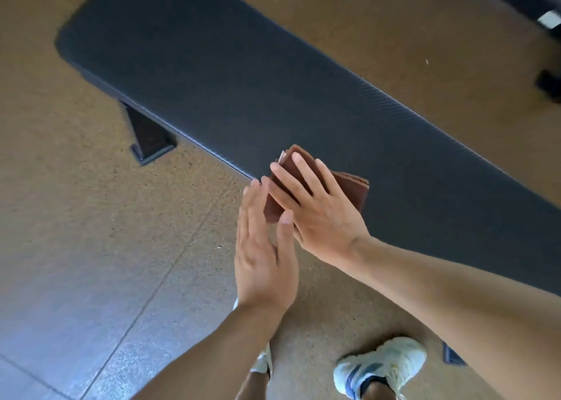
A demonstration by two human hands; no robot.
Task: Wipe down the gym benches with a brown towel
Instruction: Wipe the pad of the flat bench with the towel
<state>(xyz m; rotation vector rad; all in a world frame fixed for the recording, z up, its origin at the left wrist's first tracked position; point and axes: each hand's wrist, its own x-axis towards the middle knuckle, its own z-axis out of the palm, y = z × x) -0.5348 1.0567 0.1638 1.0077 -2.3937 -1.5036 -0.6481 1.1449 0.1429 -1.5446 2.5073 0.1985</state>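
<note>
Between both hands — folded towel.

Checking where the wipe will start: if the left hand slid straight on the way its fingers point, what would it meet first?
Probably the folded brown towel pressed under the right hand; the left hand's fingertips already seem to touch its near edge, though depth is unclear.

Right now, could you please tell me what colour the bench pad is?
Dark grey bench pad, finely ribbed; head view.
</note>
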